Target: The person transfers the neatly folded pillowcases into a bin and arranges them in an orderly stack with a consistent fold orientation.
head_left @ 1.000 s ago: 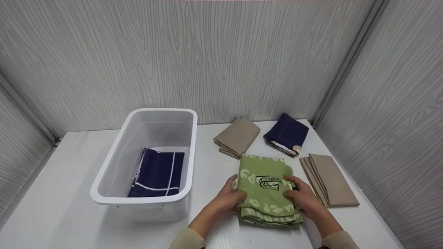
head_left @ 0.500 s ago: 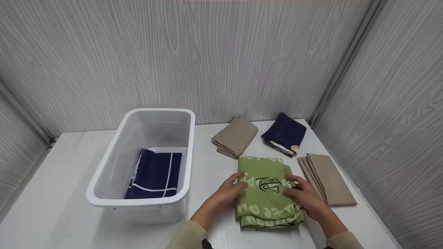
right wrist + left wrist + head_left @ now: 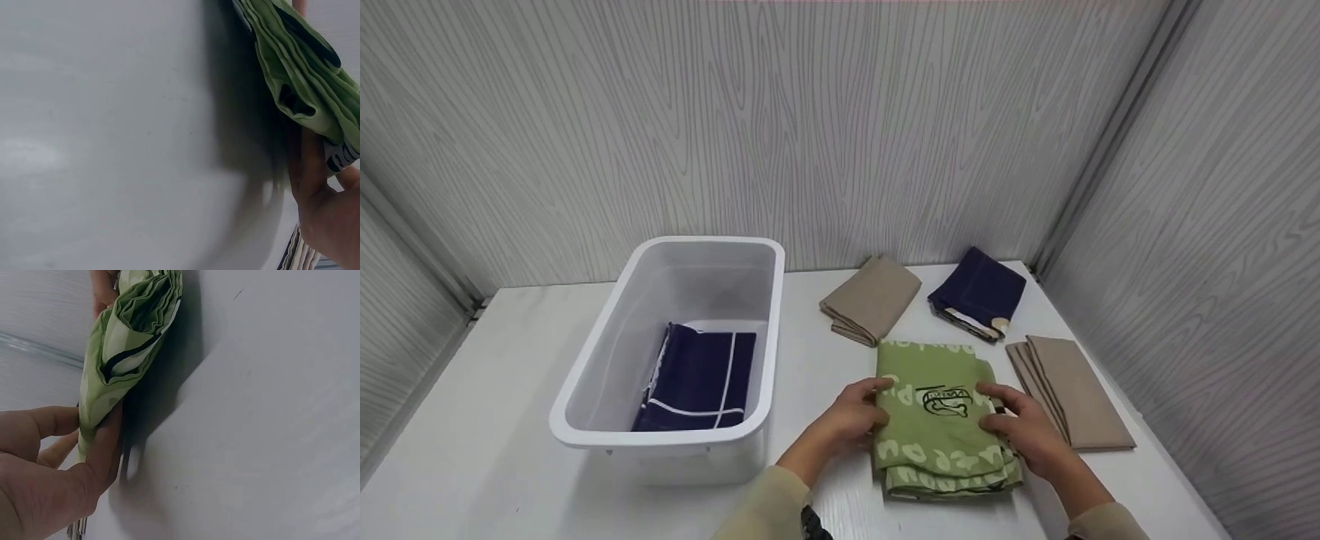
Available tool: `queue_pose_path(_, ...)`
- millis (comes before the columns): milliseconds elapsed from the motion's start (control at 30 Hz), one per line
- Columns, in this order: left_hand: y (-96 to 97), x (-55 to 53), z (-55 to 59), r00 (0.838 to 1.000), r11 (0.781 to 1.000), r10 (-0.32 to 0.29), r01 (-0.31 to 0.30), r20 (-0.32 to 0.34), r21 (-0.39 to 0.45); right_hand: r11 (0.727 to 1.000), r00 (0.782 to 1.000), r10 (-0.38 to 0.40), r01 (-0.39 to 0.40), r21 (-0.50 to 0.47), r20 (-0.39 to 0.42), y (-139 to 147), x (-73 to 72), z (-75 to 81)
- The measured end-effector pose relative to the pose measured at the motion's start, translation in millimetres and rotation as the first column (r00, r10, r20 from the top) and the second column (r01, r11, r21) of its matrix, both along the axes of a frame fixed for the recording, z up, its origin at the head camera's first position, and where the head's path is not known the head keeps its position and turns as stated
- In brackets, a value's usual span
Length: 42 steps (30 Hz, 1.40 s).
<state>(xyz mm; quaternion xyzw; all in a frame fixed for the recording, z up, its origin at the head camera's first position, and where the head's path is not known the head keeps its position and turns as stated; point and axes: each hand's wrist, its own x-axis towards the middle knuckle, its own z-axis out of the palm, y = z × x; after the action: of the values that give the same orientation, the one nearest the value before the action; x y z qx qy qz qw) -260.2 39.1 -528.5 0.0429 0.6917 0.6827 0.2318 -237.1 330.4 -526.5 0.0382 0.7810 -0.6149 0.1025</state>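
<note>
A folded green cloth [image 3: 934, 442] with pale lettering and a black line drawing lies flat between my hands in the head view. My left hand [image 3: 851, 416] pinches its left edge; in the left wrist view, fingers reach beneath the layered folds of the green cloth [image 3: 107, 377]. At the opposite edge, my right hand [image 3: 1027, 431] grips it with finger and thumb on top. The right wrist view shows other fingers [image 3: 309, 163] under the stacked layers, above a shadow on the white table.
To the left stands a white plastic bin [image 3: 772, 360] with a folded navy cloth [image 3: 701, 386] inside. Behind the green cloth lie a folded beige cloth [image 3: 877, 296] and another navy one [image 3: 982, 289]. A second beige cloth [image 3: 1084, 397] lies by the table's right edge.
The green cloth has shifted slightly toward the person. My left fingers moved up onto its top, then back to its left edge. My right hand keeps its hold.
</note>
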Motion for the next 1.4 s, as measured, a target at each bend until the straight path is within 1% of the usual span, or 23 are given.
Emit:
queue_pose_path(233, 0.0, 0.9, 3.9, 1.0, 1.0, -0.005, 0.005, -0.006, 0.016, 1.0, 1.0, -0.021, 0.021, -0.005, -0.005, 0.4, -0.9, 0.6)
queue_pose_path(500, -0.3, 1.2, 10.6, 1.0, 1.0, -0.004, 0.004, -0.017, 0.009, 1.0, 0.999, -0.018, 0.018, -0.023, -0.027, 1.0, 0.6, 2.6)
queue_pose_path(833, -2.1, 1.4, 20.9, 0.996, 1.0, -0.019, 0.016, -0.089, -0.027, 0.998, 1.0, 0.008, -0.009, -0.063, -0.022, 1.4, 1.4, 8.4)
queue_pose_path(1100, -2.5, 5.2, 31.8, 0.993, 1.0, -0.006, 0.003, -0.118, -0.022, 0.999, 0.999, 0.001, -0.003, -0.049, -0.045, 0.4, 2.8, 15.7)
queue_pose_path(1233, -2.9, 5.7, 34.8, 0.992, 1.0, 0.014, -0.014, -0.127, 0.003, 0.999, 0.998, -0.005, 0.002, -0.036, -0.065, -2.7, 4.1, 21.5)
queue_pose_path(1300, -2.7, 5.8, 35.6, 0.992, 0.999, 0.028, -0.024, -0.123, 0.03, 0.999, 0.998, -0.011, 0.008, -0.042, -0.064, -4.1, 4.7, 23.4)
queue_pose_path(1333, -2.4, 6.1, 36.3, 0.993, 0.998, 0.037, -0.032, -0.113, 0.047, 0.999, 0.998, -0.013, 0.01, -0.05, -0.062, -4.7, 4.6, 23.1)
queue_pose_path(1400, -0.8, 6.4, 36.5, 0.996, 0.994, 0.055, -0.048, -0.069, 0.094, 0.997, 0.998, -0.023, 0.019, -0.073, -0.053, -5.8, 4.0, 19.5)
